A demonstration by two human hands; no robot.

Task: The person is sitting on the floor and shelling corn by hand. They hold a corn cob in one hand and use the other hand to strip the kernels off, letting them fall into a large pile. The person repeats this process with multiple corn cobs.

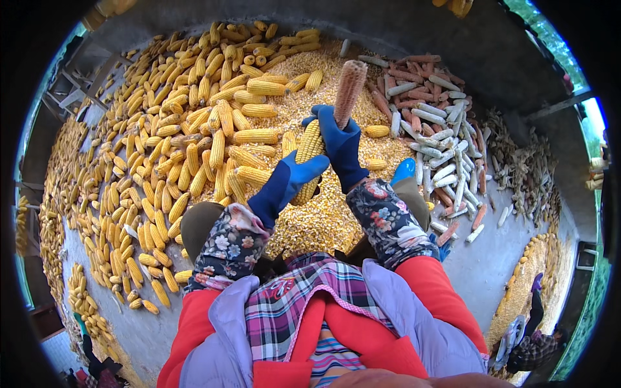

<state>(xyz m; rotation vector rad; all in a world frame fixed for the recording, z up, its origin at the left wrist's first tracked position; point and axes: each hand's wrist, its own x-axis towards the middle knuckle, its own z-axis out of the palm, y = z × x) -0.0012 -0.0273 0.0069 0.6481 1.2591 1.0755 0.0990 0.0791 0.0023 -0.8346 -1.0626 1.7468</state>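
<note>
My left hand (291,180), in a blue rubber-coated glove, grips the lower part of a yellow ear of corn (309,148) that still bears kernels. A bare reddish corncob (350,87) sticks up out of the fist of my right hand (341,140), gloved the same way. The right fingers curl over beside the ear's upper end, so where cob and ear touch is hidden. Beneath both hands spreads a heap of loose corn kernels (315,225). A few whole ears lie on it, such as a short ear (377,131) right of my right hand.
Unshelled ears (194,121) cover the floor on the left. Stripped red and white cobs (436,116) are piled at right, with dry husks (526,165) beyond. A blue boot tip (404,169) shows near my right knee. Other people (533,347) are at the lower right and lower left edges.
</note>
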